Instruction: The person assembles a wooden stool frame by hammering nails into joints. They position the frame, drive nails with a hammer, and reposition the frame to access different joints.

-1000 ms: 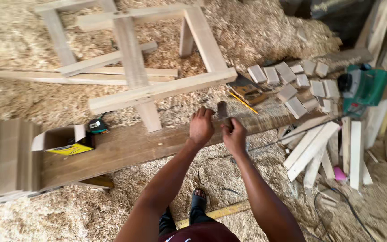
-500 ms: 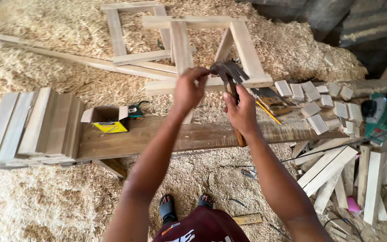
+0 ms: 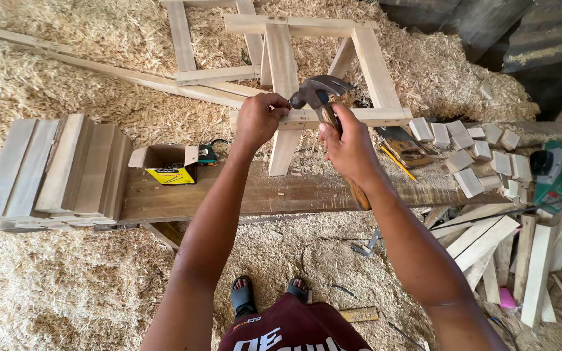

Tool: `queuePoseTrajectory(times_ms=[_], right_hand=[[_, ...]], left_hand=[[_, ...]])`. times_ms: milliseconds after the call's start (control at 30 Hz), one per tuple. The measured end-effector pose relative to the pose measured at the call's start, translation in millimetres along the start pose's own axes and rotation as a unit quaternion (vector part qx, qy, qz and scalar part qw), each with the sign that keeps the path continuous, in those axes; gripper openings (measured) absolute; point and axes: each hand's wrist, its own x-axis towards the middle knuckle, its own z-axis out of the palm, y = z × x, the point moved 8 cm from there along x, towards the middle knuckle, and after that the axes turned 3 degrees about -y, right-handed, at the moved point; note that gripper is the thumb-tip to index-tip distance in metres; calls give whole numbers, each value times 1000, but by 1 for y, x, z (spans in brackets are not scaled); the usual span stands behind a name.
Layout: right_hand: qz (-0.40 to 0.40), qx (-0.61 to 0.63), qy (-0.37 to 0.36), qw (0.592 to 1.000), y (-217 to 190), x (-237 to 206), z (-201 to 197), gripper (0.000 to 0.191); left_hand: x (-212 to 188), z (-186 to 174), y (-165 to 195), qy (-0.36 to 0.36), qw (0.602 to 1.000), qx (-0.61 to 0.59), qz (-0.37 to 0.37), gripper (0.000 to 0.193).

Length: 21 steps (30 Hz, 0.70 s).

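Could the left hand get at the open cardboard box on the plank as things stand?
Probably yes. The left hand is pinched at the hammer head, and the cardboard box sits open on the plank just beside that forearm, nothing between.

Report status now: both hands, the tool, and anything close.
Right hand shut on claw hammer. Left hand pinched at hammer head. Wooden frame directly beneath; open box left.

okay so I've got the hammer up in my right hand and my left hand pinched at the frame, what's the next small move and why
Probably a light, short tap rather than a full swing. The left hand is pinched right beside the hammer head at the wooden frame, so its fingers sit close to the strike. Whether a nail is there is too small to tell. The right hand grips the handle high up, which suits a controlled tap.
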Motion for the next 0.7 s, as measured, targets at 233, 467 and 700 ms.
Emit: queuePoseTrajectory(times_ms=[233, 467, 700], right_hand=[[-63, -86, 6, 994, -26, 12, -4, 48], [42, -130, -52, 989, -37, 26, -1, 56], [-198, -123, 7, 972, -104, 34, -44, 49]], left_hand=[[3, 2, 0, -5, 999, 42, 3, 9], [0, -1, -1, -3, 998, 58, -7, 10], [1, 3, 0, 7, 998, 44, 39, 7]])
